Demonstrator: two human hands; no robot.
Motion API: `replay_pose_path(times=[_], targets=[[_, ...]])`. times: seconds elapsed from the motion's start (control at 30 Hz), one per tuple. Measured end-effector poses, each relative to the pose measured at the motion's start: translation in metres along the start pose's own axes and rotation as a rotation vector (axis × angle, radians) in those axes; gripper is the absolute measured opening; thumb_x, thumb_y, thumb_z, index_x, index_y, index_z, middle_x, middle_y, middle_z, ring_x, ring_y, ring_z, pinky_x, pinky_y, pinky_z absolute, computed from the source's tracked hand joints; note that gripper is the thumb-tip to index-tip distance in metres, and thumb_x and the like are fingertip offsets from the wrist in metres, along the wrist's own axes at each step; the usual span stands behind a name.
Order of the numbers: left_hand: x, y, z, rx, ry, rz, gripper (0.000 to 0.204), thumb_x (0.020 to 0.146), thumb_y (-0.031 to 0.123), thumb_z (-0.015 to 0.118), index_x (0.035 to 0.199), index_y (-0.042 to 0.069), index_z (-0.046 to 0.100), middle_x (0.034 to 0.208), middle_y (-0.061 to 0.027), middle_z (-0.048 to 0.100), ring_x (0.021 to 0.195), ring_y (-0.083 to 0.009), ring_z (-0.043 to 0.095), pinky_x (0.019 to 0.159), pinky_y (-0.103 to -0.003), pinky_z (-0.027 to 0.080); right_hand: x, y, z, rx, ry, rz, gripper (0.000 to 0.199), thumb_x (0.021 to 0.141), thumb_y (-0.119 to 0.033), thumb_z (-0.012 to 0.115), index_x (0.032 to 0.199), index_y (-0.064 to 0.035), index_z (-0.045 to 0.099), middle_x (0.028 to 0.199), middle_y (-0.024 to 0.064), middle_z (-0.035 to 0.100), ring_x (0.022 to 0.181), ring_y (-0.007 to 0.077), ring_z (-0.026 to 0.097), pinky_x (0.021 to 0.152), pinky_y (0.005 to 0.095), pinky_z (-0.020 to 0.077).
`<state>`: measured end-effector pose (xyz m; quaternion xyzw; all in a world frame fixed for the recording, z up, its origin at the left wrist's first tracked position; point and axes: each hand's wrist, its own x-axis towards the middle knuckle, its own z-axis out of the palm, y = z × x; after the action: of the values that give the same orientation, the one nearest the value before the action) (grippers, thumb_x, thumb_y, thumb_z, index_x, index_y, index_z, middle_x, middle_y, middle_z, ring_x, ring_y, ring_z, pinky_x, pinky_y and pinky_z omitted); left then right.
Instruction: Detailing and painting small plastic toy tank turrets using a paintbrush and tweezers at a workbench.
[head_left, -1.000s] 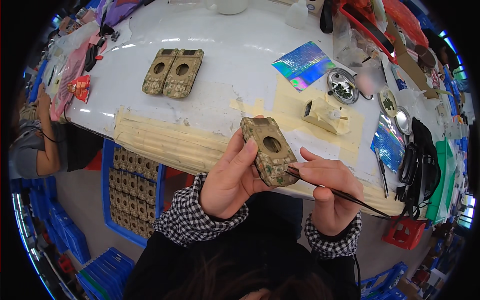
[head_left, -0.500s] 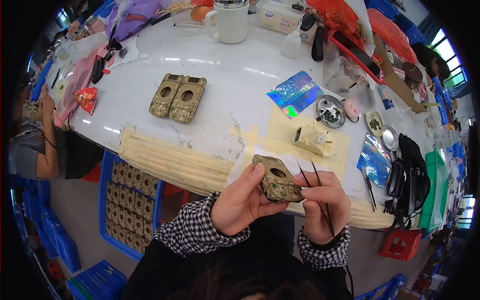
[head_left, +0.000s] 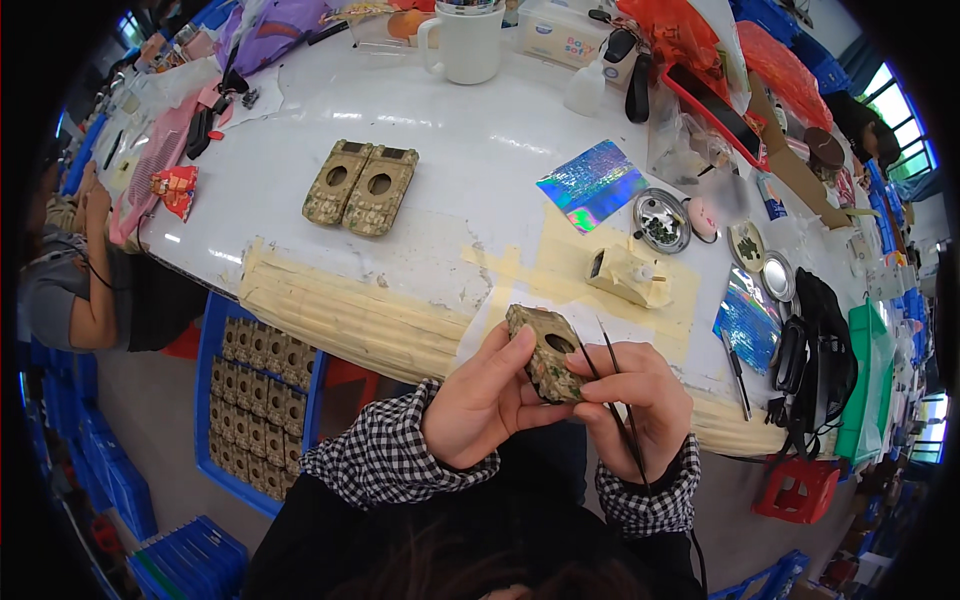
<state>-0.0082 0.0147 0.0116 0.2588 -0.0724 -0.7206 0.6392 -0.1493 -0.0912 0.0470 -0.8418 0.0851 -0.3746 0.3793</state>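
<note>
My left hand (head_left: 472, 408) grips a camouflage-painted model tank hull (head_left: 552, 372) by its left side, tilted up above the table's front edge. A round dark opening shows in the hull's top. Between the fingers of my right hand (head_left: 645, 400) are dark, thin tweezers (head_left: 609, 345), their tips pointing up and away from me. Fingertips of that hand also touch the hull's right side. Two like hulls (head_left: 362, 190) lie side by side on the table, farther off to the left.
Right of my hands stand a taped block (head_left: 628, 277) and a round metal dish (head_left: 660, 198) with small dark green bits. Holographic sheets (head_left: 592, 183) lie nearby. At lower left, a blue crate (head_left: 205, 400) holds rows of hulls. A white mug (head_left: 470, 50) stands at the back.
My right hand has shifted left with the tweezers, and its fingertips now sit against the hull's right side. The hull has turned slightly. My left hand stays nearly where it was.
</note>
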Motion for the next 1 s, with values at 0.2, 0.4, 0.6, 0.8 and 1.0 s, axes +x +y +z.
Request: replay_pose_path(times=[0.2, 0.4, 0.6, 0.8, 1.0], targets=[[-0.001, 0.001, 0.006, 0.002, -0.010, -0.026, 0.043, 0.100, 0.037, 0.032, 0.133, 0.011, 0.027, 0.127, -0.0078, 0.048, 0.110, -0.0160, 0.055, 0.090, -0.033, 0.051, -0.009, 0.004, -0.008, -0.016, 0.114, 0.008, 0.023, 0.078, -0.015, 0.072, 0.091, -0.0037, 0.057, 0.090, 0.0118, 0.061, 0.088, 0.0264, 0.056, 0.079, 0.0365, 0.0483], [0.005, -0.006, -0.001, -0.298, -0.082, -0.078, 0.052, 0.100, 0.039, 0.025, 0.136, 0.002, 0.030, 0.125, -0.0241, 0.048, 0.112, -0.0314, 0.055, 0.088, -0.036, 0.054, 0.003, 0.016, -0.027, -0.476, 0.326, 0.131, 0.010, 0.082, 0.000, 0.059, 0.092, -0.0004, 0.060, 0.080, 0.0114, 0.055, 0.074, 0.0231, 0.053, 0.071, 0.0330, 0.0467], [0.011, -0.012, -0.007, -0.413, -0.124, -0.095, 0.054, 0.100, 0.040, 0.025, 0.136, 0.000, 0.030, 0.122, -0.0306, 0.047, 0.112, -0.0356, 0.053, 0.087, -0.036, 0.055, 0.015, 0.040, -0.033, -0.765, 0.276, 0.141, 0.020, 0.074, 0.000, 0.070, 0.092, -0.0014, 0.064, 0.073, 0.0104, 0.058, 0.070, 0.0257, 0.055, 0.063, 0.0329, 0.0434], [0.013, -0.011, -0.007, -0.445, -0.102, -0.107, 0.054, 0.100, 0.039, 0.025, 0.136, 0.000, 0.030, 0.120, -0.0317, 0.047, 0.110, -0.0355, 0.054, 0.085, -0.036, 0.056, 0.015, 0.056, -0.032, -0.654, 0.276, 0.120, 0.016, 0.073, 0.000, 0.071, 0.087, -0.0015, 0.063, 0.075, 0.0102, 0.060, 0.069, 0.0254, 0.056, 0.062, 0.0325, 0.0438], [0.013, -0.012, -0.007, -0.446, -0.106, -0.114, 0.053, 0.099, 0.039, 0.026, 0.137, 0.003, 0.028, 0.120, -0.0314, 0.048, 0.110, -0.0360, 0.054, 0.085, -0.036, 0.056, 0.014, 0.042, -0.033, -0.648, 0.399, 0.141, 0.012, 0.075, 0.002, 0.068, 0.086, -0.0010, 0.063, 0.077, 0.0107, 0.061, 0.070, 0.0234, 0.057, 0.067, 0.0301, 0.0460]])
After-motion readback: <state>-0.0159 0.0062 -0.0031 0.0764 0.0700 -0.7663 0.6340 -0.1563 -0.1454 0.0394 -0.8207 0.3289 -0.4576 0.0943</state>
